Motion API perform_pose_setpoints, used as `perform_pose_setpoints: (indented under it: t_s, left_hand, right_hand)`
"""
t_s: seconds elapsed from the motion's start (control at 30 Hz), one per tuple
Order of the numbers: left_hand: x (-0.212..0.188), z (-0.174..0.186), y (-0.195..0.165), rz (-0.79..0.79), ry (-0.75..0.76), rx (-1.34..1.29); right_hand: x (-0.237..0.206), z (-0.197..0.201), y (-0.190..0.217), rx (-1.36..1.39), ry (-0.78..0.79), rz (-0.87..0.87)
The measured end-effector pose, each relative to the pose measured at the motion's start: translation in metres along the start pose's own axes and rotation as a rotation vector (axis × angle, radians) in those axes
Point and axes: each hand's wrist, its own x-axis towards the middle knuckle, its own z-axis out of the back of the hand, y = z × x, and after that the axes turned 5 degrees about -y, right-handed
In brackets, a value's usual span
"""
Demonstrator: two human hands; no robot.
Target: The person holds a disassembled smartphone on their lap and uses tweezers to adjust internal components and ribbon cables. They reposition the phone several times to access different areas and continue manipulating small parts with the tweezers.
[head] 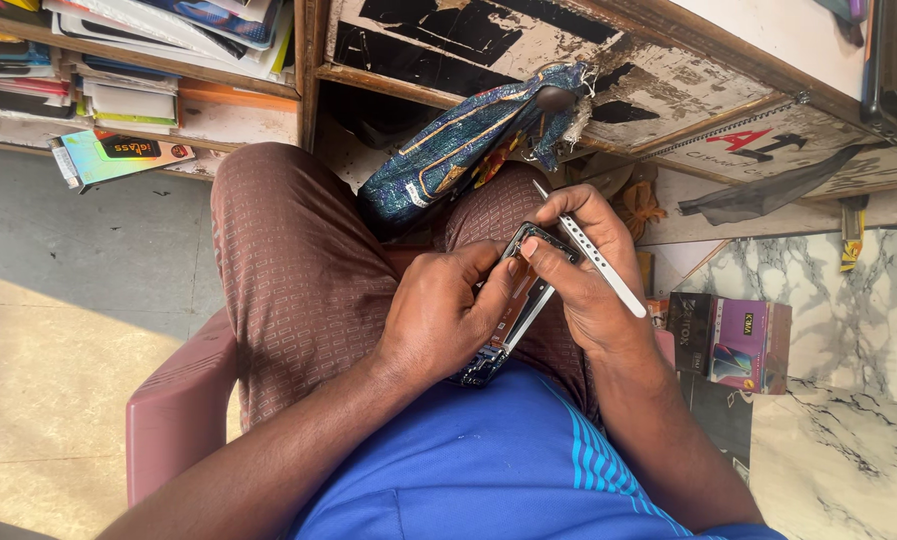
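Over my lap, my left hand (438, 315) grips an opened mobile phone (508, 310), its dark frame and inner parts showing between my fingers. My right hand (588, 265) rests against the phone's upper end and holds a thin white pen-shaped tool (596, 257) that slants from upper left to lower right across my fingers. My thumbs meet at the top edge of the phone. The phone's lower end pokes out below my left palm.
I sit on a pink plastic chair (178, 400). A blue patterned cloth bundle (468, 140) lies on my knee under a worn wooden counter (668, 90). Shelves of boxes and packets (128, 90) stand at upper left. Small product boxes (733, 340) lie on the marble floor at right.
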Motion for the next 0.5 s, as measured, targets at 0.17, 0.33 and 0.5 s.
perform_pose_setpoints:
  t_s: [0.17, 0.33, 0.5]
  left_hand:
    - [-0.0001, -0.0022, 0.0018, 0.018, 0.008, 0.011]
    - [-0.0001, -0.0041, 0.0032, 0.01, 0.017, 0.039]
    - [0.0005, 0.0001, 0.0032, 0.059, 0.018, 0.018]
  right_hand:
    - [-0.0011, -0.0005, -0.0039, 0.026, -0.01, 0.018]
    - [-0.0002, 0.0006, -0.0031, 0.026, 0.002, 0.013]
    - [-0.0004, -0.0026, 0.0021, -0.057, -0.028, -0.002]
